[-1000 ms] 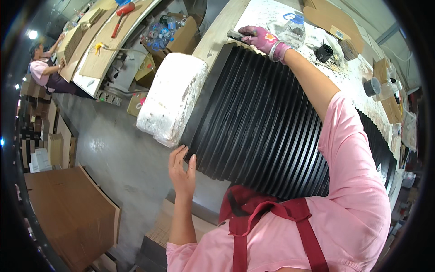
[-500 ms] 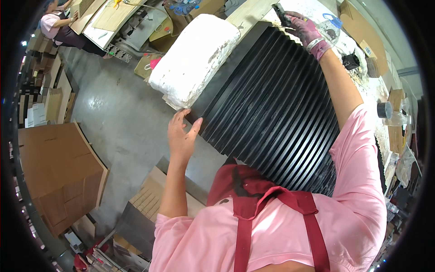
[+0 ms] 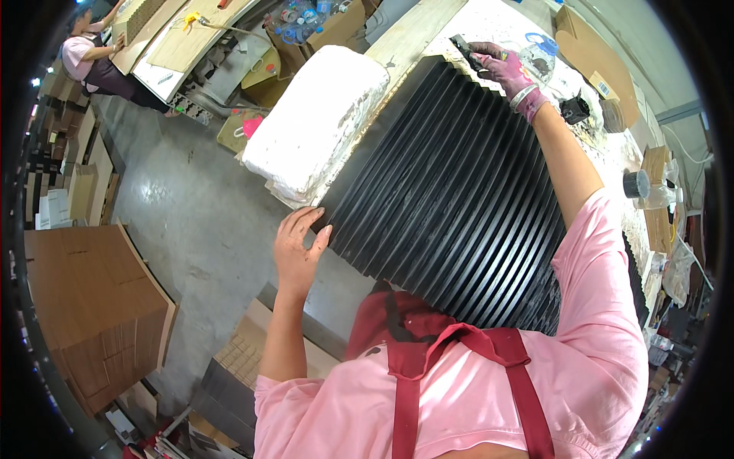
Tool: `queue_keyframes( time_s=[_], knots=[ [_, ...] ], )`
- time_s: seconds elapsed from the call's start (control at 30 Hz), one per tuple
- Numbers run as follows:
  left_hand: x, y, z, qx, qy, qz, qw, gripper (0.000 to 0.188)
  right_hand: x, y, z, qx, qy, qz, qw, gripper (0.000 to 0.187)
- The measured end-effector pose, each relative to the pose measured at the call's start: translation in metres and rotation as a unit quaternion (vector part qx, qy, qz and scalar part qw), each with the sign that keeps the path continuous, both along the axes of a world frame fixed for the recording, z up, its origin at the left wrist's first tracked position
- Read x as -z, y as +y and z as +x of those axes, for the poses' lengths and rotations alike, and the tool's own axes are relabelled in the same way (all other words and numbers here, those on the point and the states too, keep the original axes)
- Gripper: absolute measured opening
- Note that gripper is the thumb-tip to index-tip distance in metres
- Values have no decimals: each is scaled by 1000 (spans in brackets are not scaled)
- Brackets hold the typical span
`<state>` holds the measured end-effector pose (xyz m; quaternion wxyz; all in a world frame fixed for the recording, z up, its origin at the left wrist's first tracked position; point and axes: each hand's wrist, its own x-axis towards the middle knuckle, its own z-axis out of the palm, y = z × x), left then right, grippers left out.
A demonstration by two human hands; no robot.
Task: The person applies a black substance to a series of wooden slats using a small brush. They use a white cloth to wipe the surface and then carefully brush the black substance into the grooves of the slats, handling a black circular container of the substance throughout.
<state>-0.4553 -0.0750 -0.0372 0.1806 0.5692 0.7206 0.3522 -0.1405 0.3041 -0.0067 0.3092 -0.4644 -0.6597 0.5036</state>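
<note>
A white foam block lay just beside the black pleated bellows on your bench, with a clear plastic bottle beyond its far end. The bellows was long, ribbed and glossy, stretched across the bench. Your left hand pressed flat, fingers spread, against its near corner; your gloved right hand, arm outstretched, pinched a dark tool at the far edge.

White foam block, stacked brown cardboard sheets, plastic bottle, co-worker in pink at far bench
</note>
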Motion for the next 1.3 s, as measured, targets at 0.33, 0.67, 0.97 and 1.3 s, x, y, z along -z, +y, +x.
queue_keyframes(
  time_s=[0.33,0.67,0.97,1.3],
  knots=[
    [1,0,7,-36,-44,-6,998,27,-11,-7,0,-20,2,41,999,37],
    [3,-3,11,-8,9,14,1000,25,-3,3,-2,-65,-90,139,984,42],
    [2,-1,7,29,44,16,998,24,-12,16,-28,-84,-234,237,939,34],
    [10,-4,10,11,-9,55,998,22,-47,-50,20,-361,-304,211,856,40]
  ],
)
